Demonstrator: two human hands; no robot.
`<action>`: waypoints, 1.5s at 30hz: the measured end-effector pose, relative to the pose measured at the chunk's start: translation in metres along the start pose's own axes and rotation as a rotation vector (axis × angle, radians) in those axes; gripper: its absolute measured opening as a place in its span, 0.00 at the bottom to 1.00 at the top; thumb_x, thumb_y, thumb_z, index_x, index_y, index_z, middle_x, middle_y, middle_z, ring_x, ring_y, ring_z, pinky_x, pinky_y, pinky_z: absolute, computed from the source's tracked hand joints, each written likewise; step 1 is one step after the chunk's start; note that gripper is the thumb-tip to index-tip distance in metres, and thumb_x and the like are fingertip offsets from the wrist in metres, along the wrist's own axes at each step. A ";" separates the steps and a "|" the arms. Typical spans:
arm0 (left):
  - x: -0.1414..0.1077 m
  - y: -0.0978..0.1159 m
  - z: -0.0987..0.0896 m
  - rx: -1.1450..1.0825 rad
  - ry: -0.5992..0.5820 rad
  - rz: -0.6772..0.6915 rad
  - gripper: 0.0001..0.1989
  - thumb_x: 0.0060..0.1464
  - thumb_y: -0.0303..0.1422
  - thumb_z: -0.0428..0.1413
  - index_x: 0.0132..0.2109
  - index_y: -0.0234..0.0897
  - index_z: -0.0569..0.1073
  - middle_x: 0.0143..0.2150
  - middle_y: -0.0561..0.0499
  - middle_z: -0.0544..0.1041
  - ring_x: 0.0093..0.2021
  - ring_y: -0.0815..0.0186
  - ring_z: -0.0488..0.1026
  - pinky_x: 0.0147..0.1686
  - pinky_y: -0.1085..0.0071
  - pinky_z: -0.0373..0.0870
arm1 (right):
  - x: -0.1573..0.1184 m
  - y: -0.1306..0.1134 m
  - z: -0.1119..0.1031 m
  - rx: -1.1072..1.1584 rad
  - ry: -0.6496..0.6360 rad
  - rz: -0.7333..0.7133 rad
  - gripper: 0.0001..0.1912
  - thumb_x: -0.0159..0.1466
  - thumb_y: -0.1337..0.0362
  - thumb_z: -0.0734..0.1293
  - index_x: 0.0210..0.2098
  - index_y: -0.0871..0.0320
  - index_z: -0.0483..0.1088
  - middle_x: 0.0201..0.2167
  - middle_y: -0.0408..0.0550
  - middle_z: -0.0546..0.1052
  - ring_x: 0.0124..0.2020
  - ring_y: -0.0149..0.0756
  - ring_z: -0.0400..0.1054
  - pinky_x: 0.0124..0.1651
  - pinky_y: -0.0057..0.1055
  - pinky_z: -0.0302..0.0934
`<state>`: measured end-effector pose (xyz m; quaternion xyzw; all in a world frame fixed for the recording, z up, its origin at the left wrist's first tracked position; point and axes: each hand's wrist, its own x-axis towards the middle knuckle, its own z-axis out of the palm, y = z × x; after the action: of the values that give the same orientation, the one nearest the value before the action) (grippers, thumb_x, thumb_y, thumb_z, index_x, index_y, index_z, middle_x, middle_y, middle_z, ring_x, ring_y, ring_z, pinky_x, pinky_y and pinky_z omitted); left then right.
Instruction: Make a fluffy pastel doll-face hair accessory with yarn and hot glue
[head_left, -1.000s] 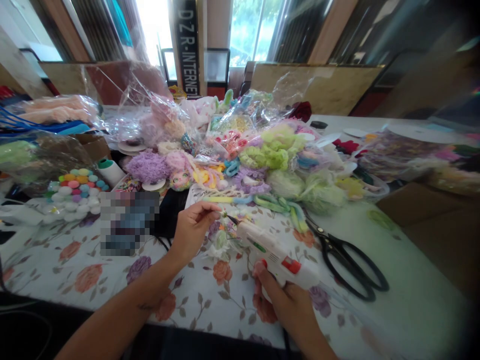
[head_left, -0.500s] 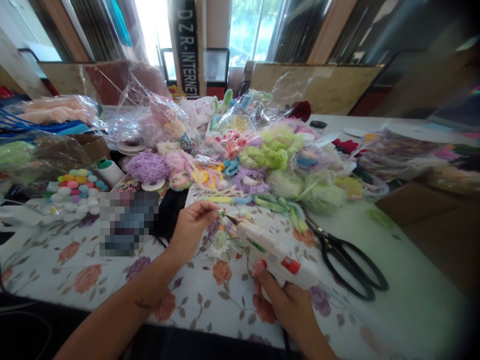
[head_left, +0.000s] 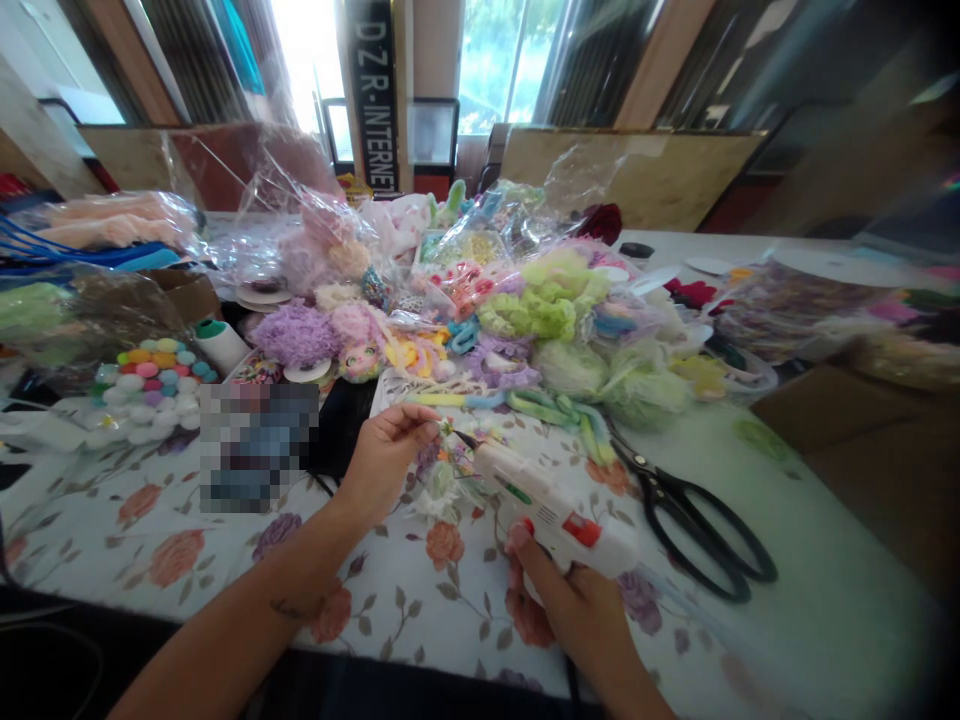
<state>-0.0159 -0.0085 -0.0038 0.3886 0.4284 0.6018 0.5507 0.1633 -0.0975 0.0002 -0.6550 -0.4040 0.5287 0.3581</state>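
My right hand [head_left: 559, 580] is wrapped round the handle of a white hot glue gun [head_left: 555, 500] with a red patch on its side. The gun's dark nozzle points left, at a small whitish-green flower [head_left: 447, 428]. My left hand [head_left: 394, 440] pinches this flower between thumb and fingertips, close to the nozzle. Below the two hands, a loose clump of white netting and tiny coloured flowers [head_left: 442, 485] lies on the floral tablecloth [head_left: 352, 590]. To the right of the gun rest large black-handled scissors [head_left: 694, 520].
A heap of craft materials spans the back: green tulle [head_left: 555, 300], purple yarn [head_left: 296, 335], a fuzzy pastel strip [head_left: 555, 408] and plastic bags. Coloured pompoms [head_left: 154, 375] and a thread spool [head_left: 221, 345] stand left. A cardboard box [head_left: 847, 430] is at the right.
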 end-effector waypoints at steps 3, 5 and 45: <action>0.001 -0.001 -0.001 -0.003 0.002 0.007 0.06 0.43 0.31 0.66 0.31 0.35 0.78 0.28 0.53 0.76 0.29 0.74 0.70 0.33 0.77 0.67 | 0.000 0.001 0.000 -0.010 -0.007 0.001 0.23 0.54 0.47 0.68 0.15 0.57 0.63 0.09 0.43 0.68 0.09 0.28 0.61 0.12 0.23 0.54; 0.001 -0.002 -0.001 0.009 -0.004 0.027 0.06 0.44 0.31 0.66 0.31 0.36 0.78 0.29 0.53 0.76 0.30 0.74 0.70 0.33 0.77 0.67 | 0.000 0.001 -0.001 -0.011 -0.014 0.002 0.23 0.55 0.47 0.68 0.15 0.57 0.64 0.09 0.43 0.69 0.09 0.28 0.60 0.13 0.22 0.54; 0.015 0.005 -0.004 -0.388 0.309 -0.165 0.11 0.50 0.13 0.55 0.30 0.32 0.75 0.30 0.52 0.75 0.31 0.75 0.74 0.37 0.81 0.76 | 0.003 -0.009 -0.037 0.163 0.130 -0.238 0.15 0.55 0.49 0.68 0.29 0.56 0.74 0.12 0.40 0.69 0.14 0.30 0.60 0.20 0.27 0.57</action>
<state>-0.0228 0.0064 0.0000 0.1429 0.4144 0.6780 0.5901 0.1982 -0.0930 0.0136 -0.6039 -0.4107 0.4700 0.4957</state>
